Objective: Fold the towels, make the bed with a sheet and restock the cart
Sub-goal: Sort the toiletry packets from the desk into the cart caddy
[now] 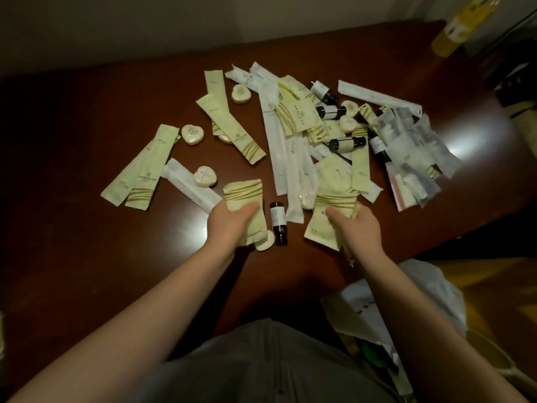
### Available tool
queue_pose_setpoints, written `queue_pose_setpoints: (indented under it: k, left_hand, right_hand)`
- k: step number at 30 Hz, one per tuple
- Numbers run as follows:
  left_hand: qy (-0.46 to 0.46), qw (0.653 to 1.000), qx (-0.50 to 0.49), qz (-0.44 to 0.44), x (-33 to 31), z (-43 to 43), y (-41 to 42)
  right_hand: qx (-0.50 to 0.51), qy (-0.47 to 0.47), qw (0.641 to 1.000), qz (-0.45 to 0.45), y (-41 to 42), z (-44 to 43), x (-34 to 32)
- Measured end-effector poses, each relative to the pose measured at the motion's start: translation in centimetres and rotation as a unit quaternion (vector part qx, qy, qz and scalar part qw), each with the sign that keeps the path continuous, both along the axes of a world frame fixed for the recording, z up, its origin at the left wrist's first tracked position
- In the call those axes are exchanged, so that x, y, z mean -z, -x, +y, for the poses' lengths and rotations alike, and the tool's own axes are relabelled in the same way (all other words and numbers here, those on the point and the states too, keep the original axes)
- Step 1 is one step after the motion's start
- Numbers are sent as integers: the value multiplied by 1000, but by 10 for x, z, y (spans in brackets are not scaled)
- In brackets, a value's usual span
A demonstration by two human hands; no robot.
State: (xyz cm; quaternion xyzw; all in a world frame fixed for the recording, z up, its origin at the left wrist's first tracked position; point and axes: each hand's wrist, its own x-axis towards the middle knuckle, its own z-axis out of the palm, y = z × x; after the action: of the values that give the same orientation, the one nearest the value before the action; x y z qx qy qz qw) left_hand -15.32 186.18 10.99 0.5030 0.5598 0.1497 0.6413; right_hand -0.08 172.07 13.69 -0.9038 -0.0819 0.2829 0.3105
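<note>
Status: sorting amenities on the table [87, 117], which looks like the restock part of the job. Left hand [232, 225] has fingers curled round one green sachet [242, 193], with a round soap [266, 245] showing just beneath it. Right hand [360, 228] grips a small stack of green sachets [322, 225], thumb on top. Small dark bottle [278, 222] lies flat between the hands. Rest is unsorted: long white packets [273, 126], heart-shaped soaps [205, 176], more bottles and clear packets [412, 146] heaped centre-right, with a few sachets lying apart on the left. White plastic bag [406, 301] sits by the person's right hip. No cart, towels or bed in view, so I can't tell if those steps are done. My read: grouping by type has barely begun, most of the pile is left, and loading the cart comes after
</note>
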Motion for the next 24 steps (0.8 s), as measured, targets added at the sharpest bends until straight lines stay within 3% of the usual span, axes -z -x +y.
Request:
queue_pose_setpoints:
  k: [2,4,6,8,11,14,19,21,24]
  left_hand:
    - [8,1000,21,1,-6,-6,-16]
    - [50,998,35,-25,-16,-11,-32]
    - [182,975,5,-126,-27,-22,-48]
    - [325,920,-7,-220,-37,-31,-63]
    - [389,872,-16,-296,-41,-39,-74]
    - [379,867,-37,-321,-44,-39,-77]
    - [336,886,-91,-305,-44,-40,-76]
    - [310,901,-129,-276,-43,-35,-68]
    - [209,930,-216,-209,-33,-18,-42]
  right_hand:
    - [58,-101,992,38,-9,-5,-10]
    - [68,-196,969,135,-17,-2,-21]
    - [-42,-171,971,164,-22,12,-26]
    - [-148,-116,973,134,-20,31,-23]
    - [-185,-93,977,46,-8,53,-16]
    - [-203,-153,966,43,4,60,-14]
    - [-236,-202,934,176,3,71,-14]
    - [-287,-173,936,107,-6,72,-15]
    - [-287,-36,955,-62,-28,78,2]
